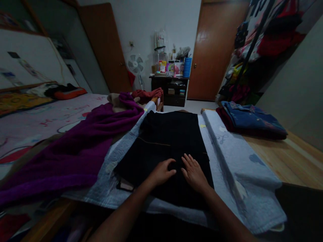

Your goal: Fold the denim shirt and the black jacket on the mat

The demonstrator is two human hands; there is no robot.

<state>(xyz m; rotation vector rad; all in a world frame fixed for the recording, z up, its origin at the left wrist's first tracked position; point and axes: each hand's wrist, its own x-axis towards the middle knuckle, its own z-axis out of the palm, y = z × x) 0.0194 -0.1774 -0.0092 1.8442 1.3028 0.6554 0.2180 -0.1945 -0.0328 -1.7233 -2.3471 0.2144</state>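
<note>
We can read no words or numbers: the red script on the sheet and marks on the yellow packet are too blurred.

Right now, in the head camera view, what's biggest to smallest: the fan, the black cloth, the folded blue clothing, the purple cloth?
1. The black cloth and the purple cloth: too alike to rank
2. The folded blue clothing
3. The fan

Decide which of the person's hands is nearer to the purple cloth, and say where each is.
Left. The left hand is over the black garment, to the right of the purple cloth; the right hand is farther right, over the same garment.
</note>
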